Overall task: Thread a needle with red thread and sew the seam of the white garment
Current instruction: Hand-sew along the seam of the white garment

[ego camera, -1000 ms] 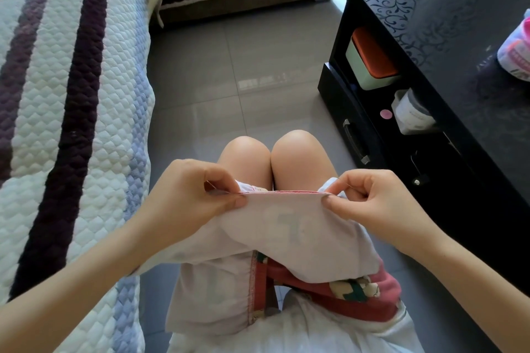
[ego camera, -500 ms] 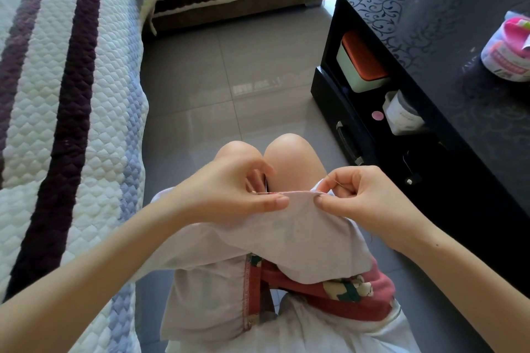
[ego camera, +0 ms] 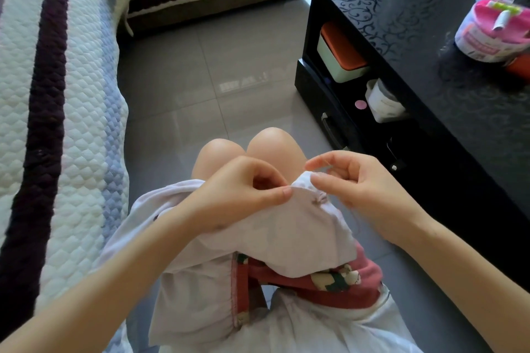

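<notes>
Grey floor, lap as worktable. Garment [ego camera: 289, 226] edge is bunched above the knees; left hand [ego camera: 243, 189] pinches it just left, right hand [ego camera: 352, 180] pinches beside it, seemingly on the needle, too fine to confirm.

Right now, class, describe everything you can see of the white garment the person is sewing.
The garment is thin, pale white fabric, soft and creased, draped over the person's lap. A red-stitched seam runs down its lower part, and red printed fabric shows beneath its raised fold. The left hand pinches the top edge; the right hand touches that edge beside it, fingers curled. A small dark mark sits near the pinched edge. Needle and thread are too fine to confirm.
</notes>
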